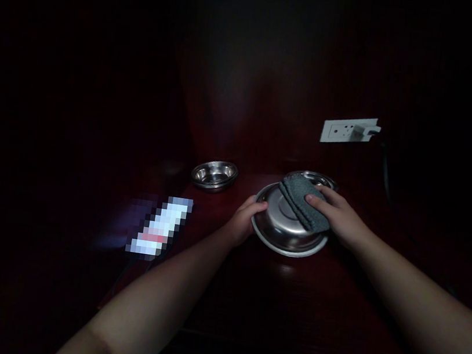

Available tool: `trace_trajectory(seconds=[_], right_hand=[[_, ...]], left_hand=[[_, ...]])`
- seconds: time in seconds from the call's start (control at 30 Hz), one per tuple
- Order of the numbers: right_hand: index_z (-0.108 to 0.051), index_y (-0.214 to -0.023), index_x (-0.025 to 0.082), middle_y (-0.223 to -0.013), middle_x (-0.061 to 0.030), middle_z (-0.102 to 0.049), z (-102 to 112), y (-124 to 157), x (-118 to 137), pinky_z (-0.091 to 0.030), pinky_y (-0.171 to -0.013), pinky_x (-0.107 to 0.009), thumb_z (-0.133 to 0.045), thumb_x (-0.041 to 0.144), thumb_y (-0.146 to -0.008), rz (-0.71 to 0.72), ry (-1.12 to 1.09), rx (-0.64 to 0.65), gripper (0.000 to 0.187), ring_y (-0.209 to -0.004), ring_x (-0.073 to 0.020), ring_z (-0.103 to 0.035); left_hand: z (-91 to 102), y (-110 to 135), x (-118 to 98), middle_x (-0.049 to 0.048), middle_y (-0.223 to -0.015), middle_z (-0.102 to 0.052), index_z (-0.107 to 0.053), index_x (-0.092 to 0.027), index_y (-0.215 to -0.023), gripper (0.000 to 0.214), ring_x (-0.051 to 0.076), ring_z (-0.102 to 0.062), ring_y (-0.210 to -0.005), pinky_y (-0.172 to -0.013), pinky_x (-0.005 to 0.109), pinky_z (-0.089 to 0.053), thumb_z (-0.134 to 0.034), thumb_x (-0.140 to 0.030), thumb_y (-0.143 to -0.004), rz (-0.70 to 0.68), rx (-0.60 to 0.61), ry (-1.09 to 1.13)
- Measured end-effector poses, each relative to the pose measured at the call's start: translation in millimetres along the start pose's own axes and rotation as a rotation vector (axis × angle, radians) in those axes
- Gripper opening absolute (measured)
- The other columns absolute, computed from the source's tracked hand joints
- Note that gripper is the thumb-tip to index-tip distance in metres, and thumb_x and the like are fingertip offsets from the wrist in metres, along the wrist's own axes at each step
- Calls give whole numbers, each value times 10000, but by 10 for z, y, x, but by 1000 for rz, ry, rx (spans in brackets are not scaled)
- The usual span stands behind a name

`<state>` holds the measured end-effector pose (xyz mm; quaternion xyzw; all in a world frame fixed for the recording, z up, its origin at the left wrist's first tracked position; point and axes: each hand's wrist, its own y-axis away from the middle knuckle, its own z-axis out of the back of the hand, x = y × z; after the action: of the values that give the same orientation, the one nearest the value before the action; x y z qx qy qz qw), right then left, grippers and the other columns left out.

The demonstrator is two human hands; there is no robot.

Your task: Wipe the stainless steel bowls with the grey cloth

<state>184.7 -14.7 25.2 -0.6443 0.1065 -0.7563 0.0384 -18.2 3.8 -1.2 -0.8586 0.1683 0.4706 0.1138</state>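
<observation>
A steel bowl (281, 230) lies upside down on the dark red table (289, 301), slightly tilted. My left hand (244, 220) grips its left rim with curled fingers. My right hand (338, 215) presses a folded grey cloth (300, 201) against the bowl's upturned bottom, fingers closed over the cloth. Just behind the bowl, the rim of another steel bowl (321, 179) shows, mostly hidden by the cloth and my right hand.
A stack of steel bowls (214, 174) stands upright at the back left. A bright blurred object (161, 228) lies to the left. A white wall socket (348, 129) with a plug and dark cord is on the back panel. The surroundings are dark.
</observation>
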Motion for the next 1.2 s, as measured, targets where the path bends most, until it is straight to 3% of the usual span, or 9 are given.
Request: trace_trajectory(seconds=[0.8,1.2], right_hand=[[-633,-1000,228,-932,-31,-680,21,-23,-25,-511,-728,-342,-688,498,-673,-7,27,-17,428,-824,-218,-647],[-626,-980,225,-890,-37,-675,19,-16,-14,-506,-684,-351,-685,495,-672,-11,35,-15,414,-786,-223,-640]], left_hand=[[50,-49,39,60,-889,-659,-560,-165,-1043,391,197,-636,-770,-754,357,-489,-651,-287,-682,32,-11,-45],[14,-38,27,64,-921,-670,-582,-149,-1037,382,198,-629,-882,-868,342,-450,-660,-239,-674,8,-18,17]])
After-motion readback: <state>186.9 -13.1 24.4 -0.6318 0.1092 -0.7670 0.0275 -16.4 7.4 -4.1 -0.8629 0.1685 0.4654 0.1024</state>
